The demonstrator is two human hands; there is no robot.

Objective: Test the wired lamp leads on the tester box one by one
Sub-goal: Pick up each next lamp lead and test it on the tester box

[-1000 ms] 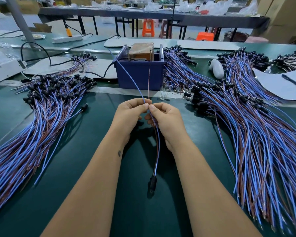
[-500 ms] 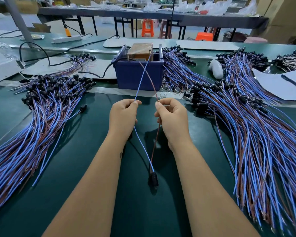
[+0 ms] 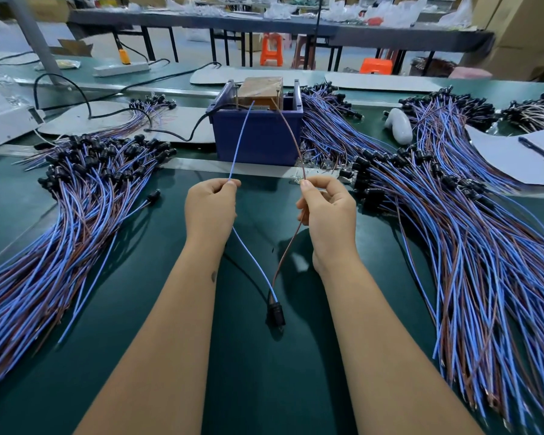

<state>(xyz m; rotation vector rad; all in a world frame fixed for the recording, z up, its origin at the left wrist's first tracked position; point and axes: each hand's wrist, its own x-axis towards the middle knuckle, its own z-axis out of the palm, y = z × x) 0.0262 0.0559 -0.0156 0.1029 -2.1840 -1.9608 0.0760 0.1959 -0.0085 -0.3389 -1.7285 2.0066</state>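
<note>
The left hand [image 3: 212,208] pinches the thin blue wire [image 3: 240,139]; the right hand [image 3: 327,211] pinches the thin brown wire [image 3: 291,133]. Both wires reach toward 12 o'clock to the dark blue plastic tester box [image 3: 258,136].

- Bare green desk [image 3: 113,356] runs as a lane down the middle, between the two forearms and out to either side of them as far as the wire piles.
- Left heap of leads [image 3: 60,221] spreads over the desk's left part, its black lamp holders massed at the far end.
- Right heap of leads [image 3: 484,262] fans across the whole right part, near the right hand [image 3: 327,215].
- Blue tester box [image 3: 256,133] closes the lane's far end; a blue wire [image 3: 241,139] and a brown wire [image 3: 291,133] span the gap from the hands up to it.
- A black lamp holder [image 3: 275,313] lies in the lane between the forearms.
- Left hand [image 3: 211,208] and right hand stand apart, open desk between them.
</note>
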